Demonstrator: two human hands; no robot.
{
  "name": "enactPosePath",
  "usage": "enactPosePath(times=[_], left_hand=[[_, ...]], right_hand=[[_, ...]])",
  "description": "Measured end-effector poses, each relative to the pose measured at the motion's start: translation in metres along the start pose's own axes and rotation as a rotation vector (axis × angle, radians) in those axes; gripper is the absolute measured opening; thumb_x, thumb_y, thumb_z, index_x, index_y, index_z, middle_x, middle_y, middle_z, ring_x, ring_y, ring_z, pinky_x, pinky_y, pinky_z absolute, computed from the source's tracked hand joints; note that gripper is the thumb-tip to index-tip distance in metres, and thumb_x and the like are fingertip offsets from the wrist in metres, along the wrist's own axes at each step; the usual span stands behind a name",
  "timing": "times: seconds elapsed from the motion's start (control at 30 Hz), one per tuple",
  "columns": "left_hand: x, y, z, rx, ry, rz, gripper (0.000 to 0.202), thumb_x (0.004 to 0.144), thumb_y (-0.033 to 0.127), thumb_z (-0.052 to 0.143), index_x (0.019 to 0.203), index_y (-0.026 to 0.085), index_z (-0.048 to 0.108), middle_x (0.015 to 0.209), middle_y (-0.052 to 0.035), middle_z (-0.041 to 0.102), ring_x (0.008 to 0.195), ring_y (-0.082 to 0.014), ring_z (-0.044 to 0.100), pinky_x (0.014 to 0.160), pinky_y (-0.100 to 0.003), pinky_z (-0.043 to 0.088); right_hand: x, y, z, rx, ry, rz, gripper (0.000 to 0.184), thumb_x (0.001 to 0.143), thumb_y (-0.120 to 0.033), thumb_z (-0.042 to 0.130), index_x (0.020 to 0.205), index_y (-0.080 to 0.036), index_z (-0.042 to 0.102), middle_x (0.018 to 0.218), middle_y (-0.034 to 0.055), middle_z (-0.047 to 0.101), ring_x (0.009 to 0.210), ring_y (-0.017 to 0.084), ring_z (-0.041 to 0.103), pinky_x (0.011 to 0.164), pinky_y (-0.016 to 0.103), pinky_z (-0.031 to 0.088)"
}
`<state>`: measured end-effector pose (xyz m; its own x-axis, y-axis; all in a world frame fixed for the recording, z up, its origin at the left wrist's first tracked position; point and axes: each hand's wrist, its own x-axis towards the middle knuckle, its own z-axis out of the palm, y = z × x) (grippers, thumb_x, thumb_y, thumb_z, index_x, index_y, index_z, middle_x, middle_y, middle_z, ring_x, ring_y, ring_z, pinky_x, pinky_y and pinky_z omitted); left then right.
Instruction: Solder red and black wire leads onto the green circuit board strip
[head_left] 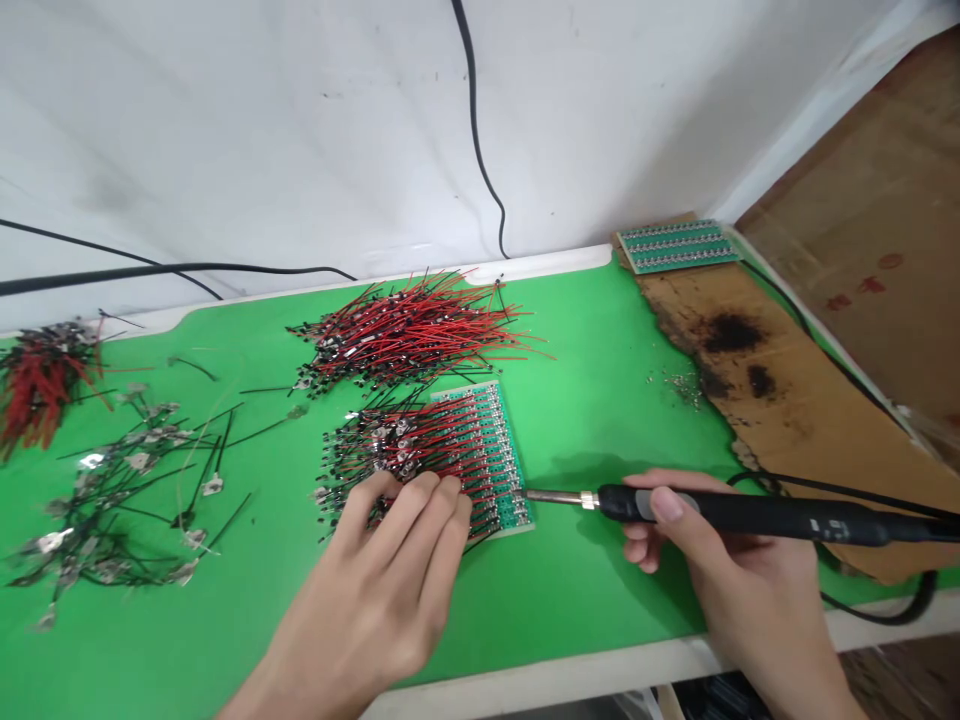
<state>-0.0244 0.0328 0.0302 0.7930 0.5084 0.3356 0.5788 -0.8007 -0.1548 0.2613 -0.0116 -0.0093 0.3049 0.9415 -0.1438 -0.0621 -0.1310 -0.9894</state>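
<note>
Left hand open, pressing wires | right hand gripping soldering iron beside circuit board

Left hand, fingers pressed on red-black leads laid across green PCB panel. Right hand grips soldering iron, tip at panel's right edge. Loose wire pile above, on green mat. Second panel top right, by scorched cardboard.

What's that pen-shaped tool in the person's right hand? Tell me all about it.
It's a soldering iron, with a slim black grip, a silver collar and a thin metal tip. The right hand holds it like a pen, its black cord running off right. The tip points left at a green circuit board; whether they touch is hard to tell.
</note>
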Motion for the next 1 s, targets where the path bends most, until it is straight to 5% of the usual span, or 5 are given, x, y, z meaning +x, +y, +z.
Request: enactPosePath(times=[0.23, 0.4, 1.0], left_hand=[[0.004, 0.002, -0.002, 0.005, -0.004, 0.001, 0.039, 0.112, 0.008, 0.036, 0.117, 0.001, 0.074, 0.117, -0.017, 0.082, 0.115, -0.0322, 0.064, 0.101, -0.052, 0.042], [0.003, 0.002, -0.002, 0.0, -0.013, 0.005, 0.037, 0.111, 0.007, 0.038, 0.118, 0.001, 0.074, 0.117, -0.017, 0.082, 0.116, -0.0323, 0.064, 0.101, -0.053, 0.043], [0.004, 0.001, -0.001, 0.014, -0.011, 0.004, 0.037, 0.112, 0.007, 0.038, 0.116, 0.0, 0.074, 0.116, -0.0174, 0.082, 0.114, -0.0321, 0.065, 0.1, -0.052, 0.043]], right_hand=[[0.001, -0.001, 0.0, -0.023, -0.026, 0.004, 0.024, 0.096, -0.047, 0.089, 0.1, -0.023, 0.089, 0.068, 0.0054, 0.081, 0.053, 0.018, 0.076, 0.049, 0.024, 0.066], [-0.005, -0.004, 0.007, 0.008, 0.103, 0.078, 0.029, 0.091, -0.053, 0.092, 0.097, -0.025, 0.089, 0.066, 0.0023, 0.077, 0.054, 0.016, 0.073, 0.051, 0.023, 0.065], [-0.005, -0.001, 0.004, 0.061, 0.088, 0.095, 0.029, 0.091, -0.051, 0.093, 0.096, -0.023, 0.089, 0.065, 0.0027, 0.077, 0.054, 0.015, 0.072, 0.05, 0.022, 0.063]])
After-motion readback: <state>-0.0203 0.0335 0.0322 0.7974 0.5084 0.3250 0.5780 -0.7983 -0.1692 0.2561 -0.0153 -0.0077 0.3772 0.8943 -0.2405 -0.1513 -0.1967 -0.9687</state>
